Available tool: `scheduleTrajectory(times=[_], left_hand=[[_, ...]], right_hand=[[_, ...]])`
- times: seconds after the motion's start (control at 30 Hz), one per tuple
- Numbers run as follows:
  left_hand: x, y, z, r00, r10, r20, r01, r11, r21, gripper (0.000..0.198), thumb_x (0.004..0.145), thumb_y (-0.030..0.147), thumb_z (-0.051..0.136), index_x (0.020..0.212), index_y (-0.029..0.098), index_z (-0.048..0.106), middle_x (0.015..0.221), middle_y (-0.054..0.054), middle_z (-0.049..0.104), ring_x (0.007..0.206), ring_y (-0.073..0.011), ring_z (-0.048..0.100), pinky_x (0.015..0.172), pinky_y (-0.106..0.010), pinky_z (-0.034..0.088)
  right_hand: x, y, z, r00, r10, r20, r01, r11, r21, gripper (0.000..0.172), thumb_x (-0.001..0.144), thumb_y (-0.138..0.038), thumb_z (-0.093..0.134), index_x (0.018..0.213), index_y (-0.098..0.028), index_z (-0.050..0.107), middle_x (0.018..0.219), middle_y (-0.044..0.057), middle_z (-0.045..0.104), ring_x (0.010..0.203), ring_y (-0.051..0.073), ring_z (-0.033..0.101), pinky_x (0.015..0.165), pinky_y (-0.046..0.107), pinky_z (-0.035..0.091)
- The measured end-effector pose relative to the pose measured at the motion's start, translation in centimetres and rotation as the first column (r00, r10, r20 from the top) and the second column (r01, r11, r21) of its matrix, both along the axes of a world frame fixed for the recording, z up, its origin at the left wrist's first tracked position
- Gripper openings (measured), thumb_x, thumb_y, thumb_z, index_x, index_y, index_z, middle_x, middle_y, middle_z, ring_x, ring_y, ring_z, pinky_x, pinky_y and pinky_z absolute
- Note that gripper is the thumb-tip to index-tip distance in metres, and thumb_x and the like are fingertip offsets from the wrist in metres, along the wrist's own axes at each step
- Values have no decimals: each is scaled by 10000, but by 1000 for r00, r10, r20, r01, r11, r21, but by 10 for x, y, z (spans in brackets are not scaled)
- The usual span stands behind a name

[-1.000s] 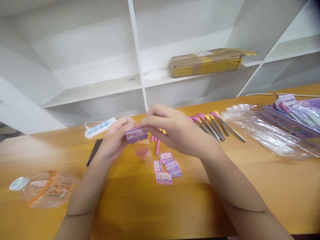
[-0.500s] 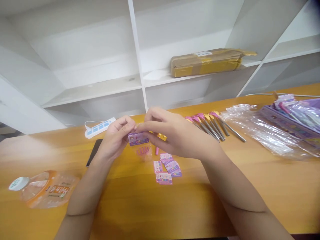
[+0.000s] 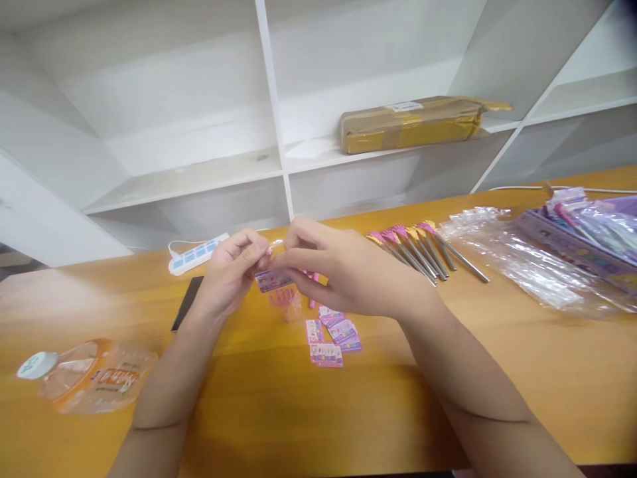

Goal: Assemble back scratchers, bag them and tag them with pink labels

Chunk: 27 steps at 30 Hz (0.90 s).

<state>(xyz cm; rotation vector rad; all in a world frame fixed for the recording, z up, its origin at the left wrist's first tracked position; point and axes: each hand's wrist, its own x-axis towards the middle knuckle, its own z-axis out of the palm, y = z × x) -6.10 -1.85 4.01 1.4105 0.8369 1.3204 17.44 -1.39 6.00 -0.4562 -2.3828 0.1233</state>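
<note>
In front of me, my left hand [image 3: 237, 269] pinches the upper edge of a small clear plastic bag [image 3: 293, 312]. My right hand [image 3: 328, 265] meets it from the other side, thumb and fingers closed at the bag's top. A purple printed card [image 3: 273, 281] shows in the bag's upper part. Below the card is a pink hand-shaped back scratcher head [image 3: 283, 297]; the rest of it is hard to make out. Just below my right hand lie several loose printed cards [image 3: 326, 354] on the table. Behind my fingers a pink handle [image 3: 312, 302] is partly hidden.
Several back scratchers [image 3: 415, 245] with pink and yellow heads lie at the right, beside clear plastic bags [image 3: 527, 272] and a purple box [image 3: 572, 249]. A bottle [image 3: 94, 377], a dark flat object [image 3: 188, 303] and a power strip [image 3: 199, 255] are at the left. A taped package [image 3: 413, 126] rests on the shelf.
The card in the bag has tilted and dropped slightly, and clear film now shows above my fingertips. My hands have barely shifted.
</note>
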Motion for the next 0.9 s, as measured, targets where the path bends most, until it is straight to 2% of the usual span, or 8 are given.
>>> scheduleTrajectory(times=[0.17,0.3,0.4,0.53,0.63,0.73,0.83,0.9], left_hand=[[0,-1,0,1000,-6,-8,6,1000,2,423,922,465,853,719,191,602,674,15,547,616,-103,474,579,-225,405],[0,-1,0,1000,6,-28,-6,1000,17,394,937,460,839,740,198,621,674,15,550,636,-111,496,607,-230,430],[2,-1,-1,999,30,-45,-29,999,27,392,929,484,841,752,198,639,691,9,564,639,-114,501,604,-235,430],[1,0,-3,997,23,-76,-18,998,63,421,942,578,800,811,201,666,731,-3,589,666,-130,533,622,-250,454],[-2,-2,-3,974,-44,-221,72,990,124,413,886,587,855,1021,216,734,900,-39,684,785,-166,625,698,-279,518],[-1,-6,-1,896,-2,-444,94,978,187,422,832,396,937,1175,239,748,1098,-68,737,976,-213,696,823,-309,564],[3,-9,0,833,64,-549,55,979,196,281,899,291,858,1153,250,745,1041,-36,743,882,-187,712,769,-297,573],[4,-9,-1,829,45,-558,56,985,163,222,924,268,816,1129,248,734,963,-14,735,775,-169,708,693,-283,568]], right_hand=[[2,1,0,999,-19,-30,19,1000,-5,249,1100,-209,517,1230,-224,728,1088,63,590,804,135,507,710,272,396],[1,2,1,991,-101,-89,97,994,-47,273,1100,-242,543,1349,-207,650,1162,90,612,910,176,572,740,292,427],[-2,4,0,988,-131,-80,126,990,-62,152,1112,-278,557,1180,-196,664,1119,79,631,871,167,571,722,288,404],[-5,9,-2,983,-147,-108,138,987,-86,162,1119,-265,554,992,-188,621,997,45,630,799,138,529,707,282,353],[-5,11,-2,980,-149,-135,135,985,-107,129,1098,-250,589,987,-186,608,987,40,632,809,138,525,699,284,336],[-3,12,-1,980,-135,-144,117,984,-131,80,1073,-225,608,1003,-188,607,999,43,644,821,141,534,707,283,348],[-1,12,0,981,-112,-157,87,983,-159,51,1054,-232,626,1034,-191,602,988,41,651,825,146,549,718,278,369],[0,11,0,984,-92,-153,64,982,-178,96,1047,-254,648,1111,-191,613,966,30,650,813,146,553,718,272,380]])
